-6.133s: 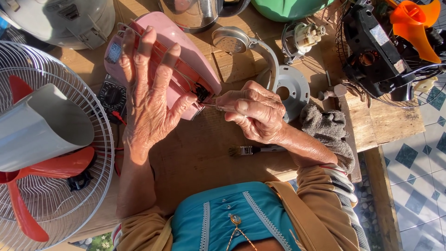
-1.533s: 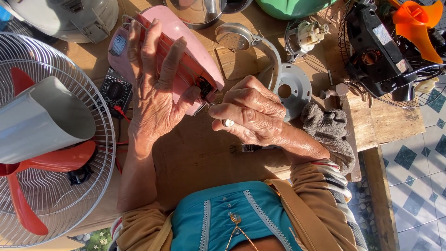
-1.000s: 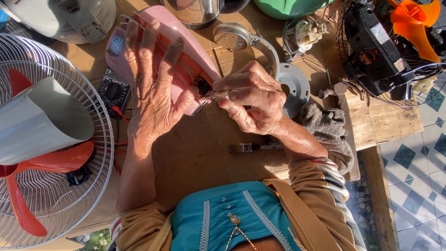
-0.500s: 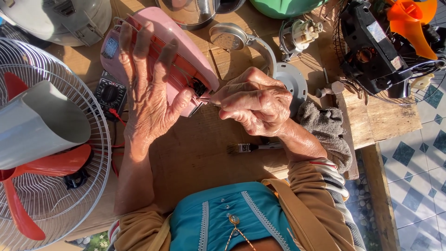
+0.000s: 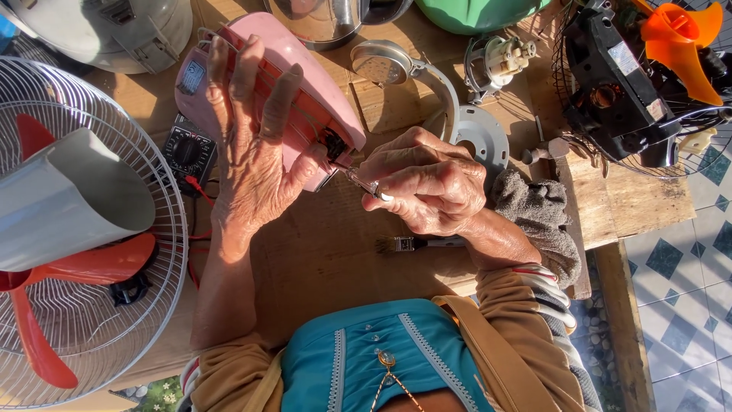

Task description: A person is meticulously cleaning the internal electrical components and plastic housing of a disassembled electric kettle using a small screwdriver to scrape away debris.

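The pink casing (image 5: 305, 84) held by the left hand (image 5: 255, 164) is smooth moulded plastic with a slight sheen. The slim tool (image 5: 360, 181) pinched in the right hand (image 5: 423, 187) is bright bare metal. The bench (image 5: 320, 259) is matt, unfinished wood, rough at the plank edges. The grey rag (image 5: 537, 217) is soft, napped cloth, matt. The fan guard (image 5: 99, 320) is thin glossy wire; the red blade (image 5: 34, 343) behind it is smooth plastic. The round base plate (image 5: 480, 137) is dull grey metal. The pot (image 5: 328, 19) is polished, reflective metal. The orange blade (image 5: 679, 42) is glossy plastic.
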